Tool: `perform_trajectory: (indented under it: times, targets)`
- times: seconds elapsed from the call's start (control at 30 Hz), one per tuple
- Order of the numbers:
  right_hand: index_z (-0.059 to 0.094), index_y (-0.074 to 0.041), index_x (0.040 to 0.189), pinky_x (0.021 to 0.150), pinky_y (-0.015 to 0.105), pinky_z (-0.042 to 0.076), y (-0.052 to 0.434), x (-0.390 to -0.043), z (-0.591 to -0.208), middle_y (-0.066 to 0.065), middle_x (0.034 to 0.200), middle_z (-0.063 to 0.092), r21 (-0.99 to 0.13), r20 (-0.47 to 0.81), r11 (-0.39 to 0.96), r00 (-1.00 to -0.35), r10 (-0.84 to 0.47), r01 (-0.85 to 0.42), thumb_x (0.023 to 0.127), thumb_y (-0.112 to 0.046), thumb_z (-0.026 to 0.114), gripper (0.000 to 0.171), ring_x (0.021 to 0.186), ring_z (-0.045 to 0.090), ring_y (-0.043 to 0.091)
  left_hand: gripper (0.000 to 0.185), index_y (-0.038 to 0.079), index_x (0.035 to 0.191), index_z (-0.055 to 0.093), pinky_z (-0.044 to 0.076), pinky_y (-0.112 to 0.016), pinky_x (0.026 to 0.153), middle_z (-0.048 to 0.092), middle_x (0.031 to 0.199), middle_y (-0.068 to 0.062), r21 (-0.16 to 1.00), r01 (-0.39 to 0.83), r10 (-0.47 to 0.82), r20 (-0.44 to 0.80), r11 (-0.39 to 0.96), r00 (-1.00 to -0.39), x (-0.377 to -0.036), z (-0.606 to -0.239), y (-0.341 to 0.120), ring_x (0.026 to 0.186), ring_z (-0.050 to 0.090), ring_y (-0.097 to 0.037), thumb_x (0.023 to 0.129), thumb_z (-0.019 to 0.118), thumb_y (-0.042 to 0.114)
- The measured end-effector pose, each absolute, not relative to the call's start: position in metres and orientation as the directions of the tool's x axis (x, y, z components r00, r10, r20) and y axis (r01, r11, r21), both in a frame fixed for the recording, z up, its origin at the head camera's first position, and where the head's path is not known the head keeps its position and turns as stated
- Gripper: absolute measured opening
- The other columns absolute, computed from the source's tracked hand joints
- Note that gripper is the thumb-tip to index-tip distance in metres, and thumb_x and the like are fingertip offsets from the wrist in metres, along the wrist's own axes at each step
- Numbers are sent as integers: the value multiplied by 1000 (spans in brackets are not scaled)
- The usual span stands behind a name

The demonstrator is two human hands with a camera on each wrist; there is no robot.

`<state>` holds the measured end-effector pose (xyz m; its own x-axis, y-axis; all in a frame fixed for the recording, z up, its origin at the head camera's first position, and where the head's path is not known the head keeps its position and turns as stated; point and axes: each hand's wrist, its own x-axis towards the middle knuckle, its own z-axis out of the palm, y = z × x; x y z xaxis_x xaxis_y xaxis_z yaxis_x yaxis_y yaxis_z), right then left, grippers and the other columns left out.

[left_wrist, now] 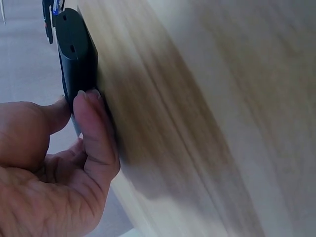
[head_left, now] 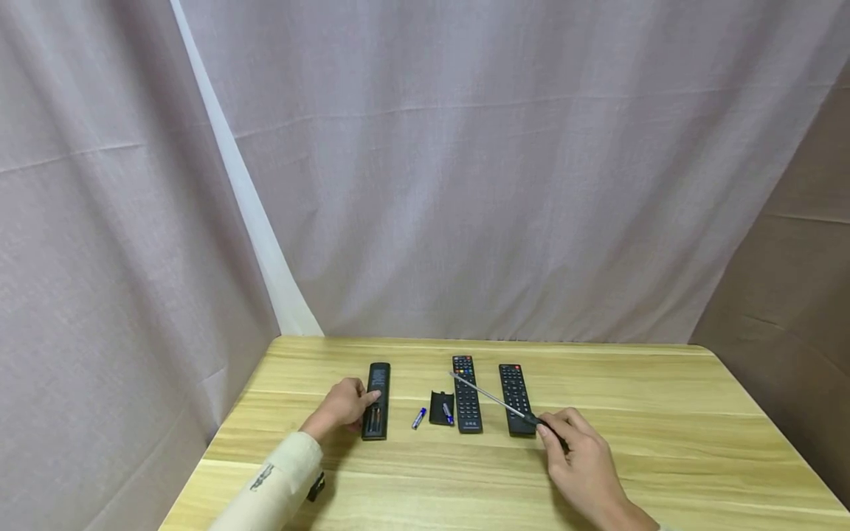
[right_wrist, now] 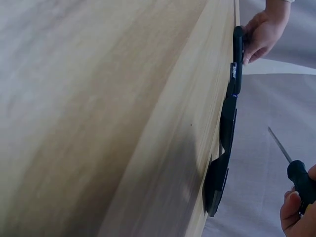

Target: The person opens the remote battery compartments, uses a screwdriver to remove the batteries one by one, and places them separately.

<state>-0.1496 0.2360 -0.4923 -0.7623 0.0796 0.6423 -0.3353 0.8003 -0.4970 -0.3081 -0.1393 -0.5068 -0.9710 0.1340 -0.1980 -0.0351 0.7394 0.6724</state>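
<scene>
Screwdriver (head_left: 505,404) sits pinched by its black handle in the right hand (head_left: 584,461), lower right of the head view, its thin shaft slanting up-left over the two face-up remotes. Its tip points toward the opened remote (head_left: 375,402) at lower centre-left, lying lengthwise away from the viewer, which the left hand (head_left: 341,405) grips by its side.

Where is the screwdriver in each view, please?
Head: the screwdriver is right of centre, held by the right hand, its shaft slanting over two remotes.
Left wrist: not in it.
Right wrist: at the lower right edge, dark handle in the fingers, thin shaft pointing up-left.
Shared landmark: the left hand on the leftmost remote, also seen top right in the right wrist view.
</scene>
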Motion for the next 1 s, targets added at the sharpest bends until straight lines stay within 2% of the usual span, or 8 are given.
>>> perform_trajectory:
  times: [0.4,0.5,0.7,1.0]
  targets:
    - [81,1,105,57,7,42,243,-148,-491,-5,91,70,-503,628,803,-773,86,-319,93,3,76,13,74,51,-5,34,5,90,57,58,-26,45,63,71,-8,645,-59,96,-203,762,-975,-305,-506,-136,56,62,-17,108,64,33]
    - [81,1,105,57,8,42,245,-148,-490,-5,92,70,-503,632,802,-771,86,-323,92,3,76,14,74,51,-5,35,5,88,60,55,-26,47,63,71,-7,612,-26,83,-150,791,-985,-305,-506,-135,57,61,-17,106,69,34]
    - [81,0,106,58,7,41,253,-147,-488,-4,92,70,-501,622,813,-777,100,-296,95,0,76,13,75,51,-5,34,6,88,59,45,-30,58,63,79,-7,561,20,43,-29,828,-999,-301,-501,-132,71,58,-21,99,77,33]
    - [82,-4,103,57,8,39,276,-139,-489,-5,91,69,-498,617,834,-773,148,-237,93,0,77,12,73,49,-6,32,9,89,59,38,-25,45,57,65,-1,635,92,70,60,767,-996,-273,-496,-123,53,49,-14,100,76,34]
